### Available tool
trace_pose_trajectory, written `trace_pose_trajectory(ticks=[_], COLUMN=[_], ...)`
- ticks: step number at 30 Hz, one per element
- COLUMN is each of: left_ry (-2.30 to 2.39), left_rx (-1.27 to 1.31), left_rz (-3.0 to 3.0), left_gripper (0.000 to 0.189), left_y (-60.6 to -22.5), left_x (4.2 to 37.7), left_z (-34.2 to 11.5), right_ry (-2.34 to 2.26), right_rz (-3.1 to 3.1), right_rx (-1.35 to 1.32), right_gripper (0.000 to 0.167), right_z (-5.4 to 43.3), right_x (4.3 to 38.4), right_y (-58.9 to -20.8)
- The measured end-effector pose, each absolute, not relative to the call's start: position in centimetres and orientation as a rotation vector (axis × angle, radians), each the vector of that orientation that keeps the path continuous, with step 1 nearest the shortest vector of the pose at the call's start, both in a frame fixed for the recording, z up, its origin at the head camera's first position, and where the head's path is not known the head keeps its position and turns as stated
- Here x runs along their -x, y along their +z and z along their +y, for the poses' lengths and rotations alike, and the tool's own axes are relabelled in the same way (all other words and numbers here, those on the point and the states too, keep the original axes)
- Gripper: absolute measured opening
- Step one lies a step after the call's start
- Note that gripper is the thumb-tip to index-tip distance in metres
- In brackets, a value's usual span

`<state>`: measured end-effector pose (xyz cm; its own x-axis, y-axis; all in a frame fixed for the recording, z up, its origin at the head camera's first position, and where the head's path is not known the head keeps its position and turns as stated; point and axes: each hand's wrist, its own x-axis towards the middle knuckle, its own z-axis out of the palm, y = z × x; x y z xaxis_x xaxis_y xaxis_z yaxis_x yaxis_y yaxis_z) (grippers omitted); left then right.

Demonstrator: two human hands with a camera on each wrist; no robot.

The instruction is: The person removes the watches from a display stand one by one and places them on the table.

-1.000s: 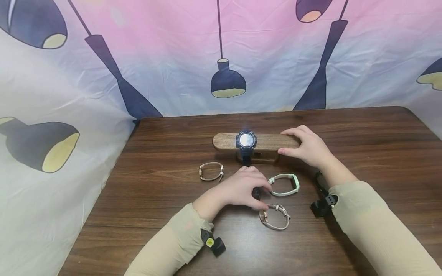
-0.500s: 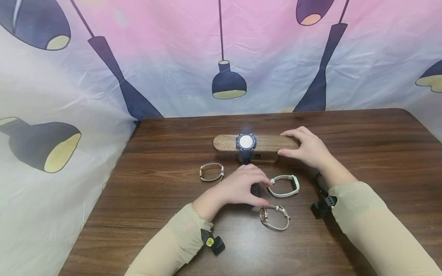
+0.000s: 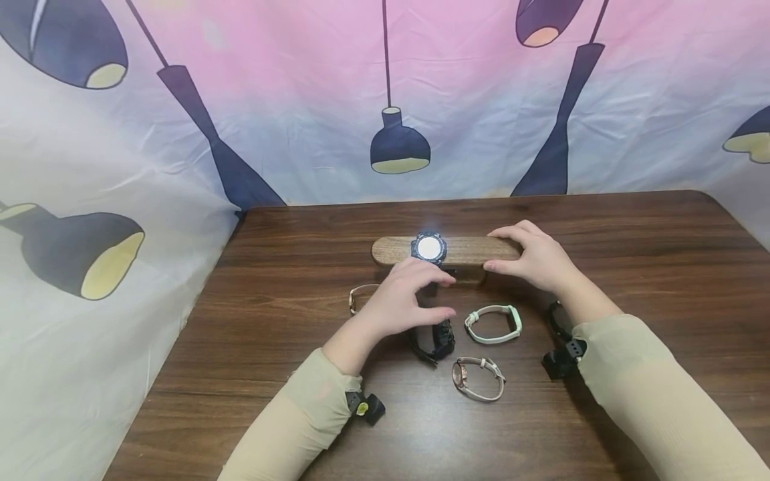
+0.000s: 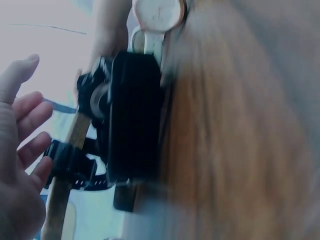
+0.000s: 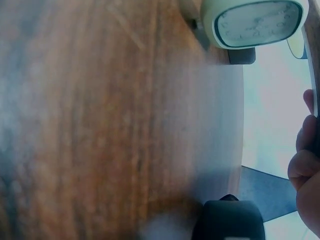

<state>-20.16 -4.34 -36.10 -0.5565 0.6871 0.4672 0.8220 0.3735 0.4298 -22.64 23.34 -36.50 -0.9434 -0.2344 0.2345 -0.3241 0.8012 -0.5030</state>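
Observation:
A wooden watch stand (image 3: 472, 250) bears a black digital watch (image 3: 429, 248) with a lit round face. My right hand (image 3: 535, 257) grips the stand's right end between thumb and fingers; part of that hand (image 5: 306, 170) shows at the right edge of the right wrist view. In front of the stand, my left hand (image 3: 400, 302) is spread, thumb and fingers apart and nothing between them, overlapping the strap of the mounted watch. Below the left thumb a second black watch (image 3: 444, 339) stands on the table, its strap partly hidden by the hand.
Right of the second black watch is a mint-green watch (image 3: 515, 321). A rose-gold watch (image 3: 460, 375) with a pale strap lies nearer the front. Another pale-strapped watch (image 3: 353, 304) sits left, partly behind my left hand. A printed cloth (image 3: 325, 153) hangs behind the table (image 3: 289, 267).
My left hand has moved from around the black watch on the table up and left toward the stand, leaving that watch uncovered. The right hand stays on the stand.

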Motion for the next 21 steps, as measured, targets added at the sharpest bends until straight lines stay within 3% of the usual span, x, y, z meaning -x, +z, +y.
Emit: trace_pose_trajectory(ticks=[11,21], left_ry=[-1.005,-0.925], left_rx=[1.042,0.944], left_rz=[-2.293,-2.402], left_gripper=[0.044,0.056], left_y=[-35.8,-35.5], left_x=[21.8,23.3], left_z=[-5.8,-6.0], right_ry=[0.847,0.858], right_rz=[-2.850,-2.845], right_rx=[-0.443,-0.451], right_gripper=[0.062,0.062], right_z=[23.4,23.3], right_x=[22.6,22.7], right_y=[-36.4,-36.3])
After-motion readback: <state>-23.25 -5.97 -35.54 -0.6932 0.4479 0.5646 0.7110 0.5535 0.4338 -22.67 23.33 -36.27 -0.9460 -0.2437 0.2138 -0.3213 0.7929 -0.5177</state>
